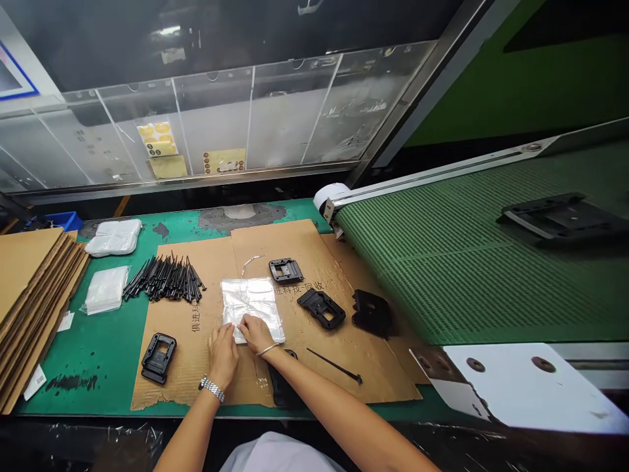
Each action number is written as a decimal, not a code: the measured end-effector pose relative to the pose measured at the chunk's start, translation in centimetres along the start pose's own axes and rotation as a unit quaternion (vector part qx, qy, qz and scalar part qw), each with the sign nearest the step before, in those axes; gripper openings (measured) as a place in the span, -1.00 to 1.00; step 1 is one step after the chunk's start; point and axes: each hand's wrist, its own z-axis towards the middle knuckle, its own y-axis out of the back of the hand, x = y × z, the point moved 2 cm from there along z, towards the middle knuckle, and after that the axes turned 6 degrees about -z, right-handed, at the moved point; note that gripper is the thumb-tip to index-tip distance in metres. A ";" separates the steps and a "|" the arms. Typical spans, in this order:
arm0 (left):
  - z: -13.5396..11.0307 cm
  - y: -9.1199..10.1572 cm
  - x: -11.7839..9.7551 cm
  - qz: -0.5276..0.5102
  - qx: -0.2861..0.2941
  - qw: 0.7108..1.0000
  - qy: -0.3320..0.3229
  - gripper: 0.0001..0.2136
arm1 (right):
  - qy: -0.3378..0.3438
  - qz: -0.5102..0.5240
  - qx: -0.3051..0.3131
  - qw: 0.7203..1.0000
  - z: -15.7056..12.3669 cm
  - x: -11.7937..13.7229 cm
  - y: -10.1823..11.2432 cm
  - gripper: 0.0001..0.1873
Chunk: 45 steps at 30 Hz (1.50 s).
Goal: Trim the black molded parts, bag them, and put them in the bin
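currently both hands are at the near edge of a clear plastic bag [250, 298], which lies flat on the cardboard sheet [275, 242], in front of the person. left hand [223, 354]: fingers bunched at the near left corner. right hand [256, 333]: fingers curled down onto the plastic just beside it, wrist over the near edge. grip: contact clear on both sides, but whether the fingertips pinch the film or only press on it cannot be told; the backs of the hands hide the undersides. number of layers also unclear under the glare.

handling, estimated: very light, limp, slick. film likely clings to itself and to neighbouring layers, and may crease or slide if pushed from one side; little risk of breakage, though a hard pull could stretch or tear an edge. best hold: thumb and forefinger at a near corner, other hand flat on the middle as anchor.

surroundings: pile of black ties [167, 278] left of the bag, one loose tie [339, 368] right of the right forearm. a black plastic part [157, 360] rests on the near left of the cardboard; probably stiff, best taken by its outer frame. a similar part [322, 309] lies tilted to the right of the bag
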 end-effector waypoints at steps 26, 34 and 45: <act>6.0 -2.1 -2.7 0.142 0.151 0.974 -0.094 -0.65 | 0.003 0.303 -0.261 0.917 -6.0 0.4 9.0 -0.74; 0.9 2.6 -7.5 -0.192 0.231 0.939 -0.170 -0.48 | -0.014 0.367 -0.057 0.928 -9.0 2.1 10.3 -0.63; -0.2 3.1 -8.1 -0.239 0.344 0.906 -0.064 -0.74 | -0.119 0.588 0.179 0.780 -13.6 0.1 10.2 -0.55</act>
